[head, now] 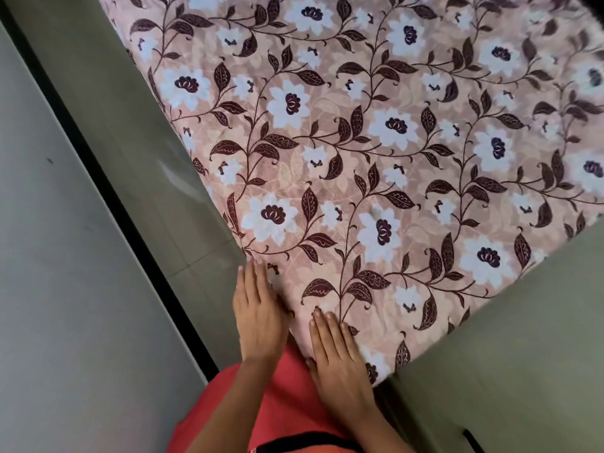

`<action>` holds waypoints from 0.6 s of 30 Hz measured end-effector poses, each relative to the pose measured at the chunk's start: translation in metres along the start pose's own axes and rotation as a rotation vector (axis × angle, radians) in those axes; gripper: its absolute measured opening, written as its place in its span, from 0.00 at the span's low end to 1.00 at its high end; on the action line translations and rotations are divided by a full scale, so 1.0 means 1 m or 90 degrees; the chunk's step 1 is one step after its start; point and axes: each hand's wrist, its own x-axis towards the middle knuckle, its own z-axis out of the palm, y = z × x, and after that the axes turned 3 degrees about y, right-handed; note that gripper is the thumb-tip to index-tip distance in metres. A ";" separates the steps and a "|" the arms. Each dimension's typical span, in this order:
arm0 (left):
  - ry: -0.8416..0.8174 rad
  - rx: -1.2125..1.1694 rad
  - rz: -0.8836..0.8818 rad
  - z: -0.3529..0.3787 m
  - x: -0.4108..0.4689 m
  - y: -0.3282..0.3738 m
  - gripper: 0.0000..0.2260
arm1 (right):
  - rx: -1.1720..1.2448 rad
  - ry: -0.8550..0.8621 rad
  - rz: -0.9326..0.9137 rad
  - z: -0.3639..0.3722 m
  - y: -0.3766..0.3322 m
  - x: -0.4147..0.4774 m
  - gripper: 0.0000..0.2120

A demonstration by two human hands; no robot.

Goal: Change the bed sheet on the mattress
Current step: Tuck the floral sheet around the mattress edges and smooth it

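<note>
Your left hand [260, 313] lies flat on the near corner of the pink cotton sheet printed with white flowers and dark brown leaves [376, 165], fingers straight and pressed close together, tips reaching the sheet's left edge where it drops toward the pale tiled floor [183, 204]. Your right hand [336, 353] rests palm down just beside it, fingers [327, 325] likewise together and flat on the cloth — neither hand is pinching or gripping anything. The sheet is spread over the whole mattress and looks smooth across the top; the mattress itself is hidden beneath it, so you cannot tell from here how much cloth hangs over each side.

You appear to be pressing out the corner, late in the job. The risks sit right under your palms. Push forward with flat hands and the cloth may slide as one piece, pulling the far edges short rather than removing slack. If the corner is only laid and not tucked, it will likely spring loose once you lift off. Your red-orange garment [284, 387] hangs against that same corner — leaning in could drag the edge with you. Along the left edge a slight ripple shows, and smoothing toward it may bunch it further.
</note>
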 end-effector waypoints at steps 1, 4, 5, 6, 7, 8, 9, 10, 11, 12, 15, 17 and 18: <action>-0.026 0.035 0.104 0.000 -0.006 0.001 0.29 | 0.002 -0.005 0.004 -0.001 0.001 -0.003 0.31; -0.141 0.126 0.316 0.005 -0.024 0.004 0.29 | 0.026 -0.010 0.018 -0.004 0.003 -0.010 0.28; -0.161 0.143 0.329 0.006 -0.028 0.004 0.27 | 0.035 -0.014 0.023 -0.005 0.002 -0.011 0.27; -0.186 0.151 0.323 0.007 -0.029 0.004 0.26 | 0.036 -0.015 0.025 -0.006 0.002 -0.013 0.27; -0.207 0.159 0.314 0.008 -0.030 0.002 0.26 | 0.053 -0.041 0.030 -0.008 0.001 -0.014 0.28; -0.235 0.170 0.305 0.005 -0.029 0.003 0.26 | 0.062 -0.066 0.040 -0.011 0.003 -0.015 0.30; -0.253 0.194 0.308 0.003 -0.027 0.003 0.26 | 0.065 -0.089 0.051 -0.017 0.003 -0.014 0.32; -0.294 0.219 0.299 0.002 -0.027 0.002 0.27 | 0.070 -0.116 0.049 -0.016 0.002 -0.015 0.33; -0.318 0.222 0.282 -0.002 -0.026 0.007 0.27 | 0.078 -0.138 0.051 -0.020 0.002 -0.017 0.34; -0.358 0.237 0.276 -0.015 -0.021 0.016 0.27 | 0.094 -0.158 0.046 -0.028 0.002 -0.016 0.34; -0.436 0.334 0.261 -0.033 -0.015 0.034 0.29 | 0.149 -0.261 0.080 -0.041 0.000 -0.010 0.34; -0.463 0.345 0.237 -0.061 -0.005 0.054 0.28 | 0.204 -0.244 0.099 -0.072 0.001 0.004 0.32; -0.458 0.361 0.234 -0.077 0.001 0.064 0.27 | 0.228 -0.218 0.106 -0.089 0.002 0.011 0.30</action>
